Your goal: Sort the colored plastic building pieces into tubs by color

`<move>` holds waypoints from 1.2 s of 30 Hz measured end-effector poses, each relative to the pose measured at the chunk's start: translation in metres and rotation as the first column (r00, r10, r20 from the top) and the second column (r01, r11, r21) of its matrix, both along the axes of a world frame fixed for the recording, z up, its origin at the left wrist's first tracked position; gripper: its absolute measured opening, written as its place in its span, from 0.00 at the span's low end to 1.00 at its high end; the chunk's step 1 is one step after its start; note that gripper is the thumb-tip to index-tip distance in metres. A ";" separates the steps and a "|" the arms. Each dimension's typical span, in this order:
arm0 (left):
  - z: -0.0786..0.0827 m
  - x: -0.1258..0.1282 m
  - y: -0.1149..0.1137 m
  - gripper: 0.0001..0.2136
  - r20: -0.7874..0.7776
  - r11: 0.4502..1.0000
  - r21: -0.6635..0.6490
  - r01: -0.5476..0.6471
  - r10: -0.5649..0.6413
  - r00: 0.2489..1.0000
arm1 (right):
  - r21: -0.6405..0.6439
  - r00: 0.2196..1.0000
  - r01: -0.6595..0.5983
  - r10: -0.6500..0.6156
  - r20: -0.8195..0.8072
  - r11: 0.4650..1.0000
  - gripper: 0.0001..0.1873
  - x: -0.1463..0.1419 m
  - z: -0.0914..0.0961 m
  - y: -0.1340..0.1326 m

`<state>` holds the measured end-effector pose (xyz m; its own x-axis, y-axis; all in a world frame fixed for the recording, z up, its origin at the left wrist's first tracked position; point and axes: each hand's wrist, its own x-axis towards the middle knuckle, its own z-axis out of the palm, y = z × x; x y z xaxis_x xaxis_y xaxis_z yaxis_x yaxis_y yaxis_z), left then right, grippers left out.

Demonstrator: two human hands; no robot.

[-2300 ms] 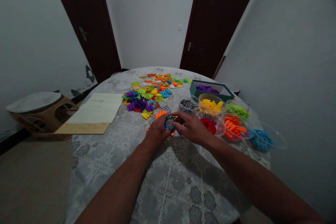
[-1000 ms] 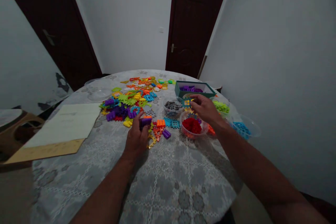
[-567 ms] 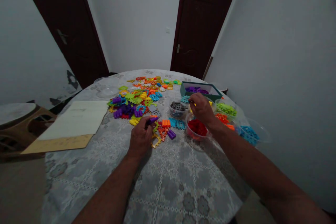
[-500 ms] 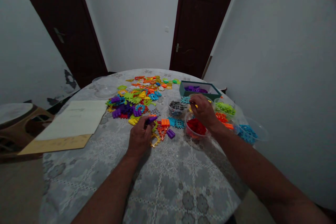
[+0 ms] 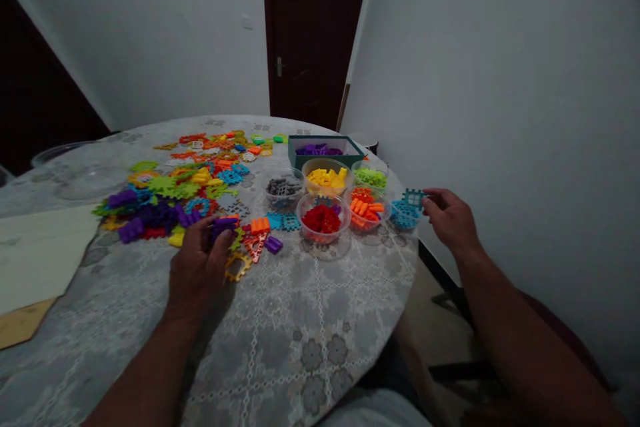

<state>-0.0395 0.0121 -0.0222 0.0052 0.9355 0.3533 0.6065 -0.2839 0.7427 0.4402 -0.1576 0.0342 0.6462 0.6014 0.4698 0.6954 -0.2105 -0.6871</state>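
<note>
Between the fingertips of my right hand [image 5: 450, 219] is a blue square lattice piece [image 5: 414, 197], held over the tub of blue pieces [image 5: 403, 215] at the table's right edge. My left hand [image 5: 199, 265] is closed around a purple building piece [image 5: 223, 227], close to the front of the mixed pile. Just right of it on the cloth lie an orange block [image 5: 260, 225], an orange-red triangle piece [image 5: 256, 248], a loose purple block [image 5: 273, 244] and a yellow ring piece [image 5: 238, 267]. Flat blue pieces [image 5: 284, 221] lie beside the tub of red pieces [image 5: 321, 221].
Clear tubs hold grey pieces [image 5: 284, 188], yellow pieces [image 5: 327, 179], lime pieces [image 5: 370, 178] and orange pieces [image 5: 367, 211]. Behind them stands a green box [image 5: 326, 159] with purple pieces. A mixed pile [image 5: 170, 188] spreads at left, near clear lids [image 5: 93, 181] and a paper sheet [image 5: 43, 250].
My right hand has moved from above the tubs out to the right, carrying the blue piece to the blue tub. My left hand still holds the purple piece. The view has turned right.
</note>
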 end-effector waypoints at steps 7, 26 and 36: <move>0.011 0.003 -0.005 0.20 -0.026 0.999 0.032 -0.040 0.041 0.999 | -0.084 0.987 0.075 -0.062 0.145 0.994 0.22 0.020 -0.020 -0.001; 0.035 0.054 -0.056 0.17 0.632 0.849 -0.285 0.445 -0.183 0.753 | -0.083 0.839 -0.540 0.528 -0.132 0.838 0.17 -0.138 -0.017 -0.001; 0.023 0.066 -0.100 0.12 0.521 0.803 -0.350 0.482 -0.260 0.813 | -0.097 0.550 -0.833 0.795 -0.254 0.545 0.18 -0.229 -0.019 0.023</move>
<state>0.0261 -0.0880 0.0010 0.3394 0.9393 -0.0496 0.1126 0.0118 0.9936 0.2112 -0.1346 0.0153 -0.1159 0.9664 0.2295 0.5154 0.2561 -0.8178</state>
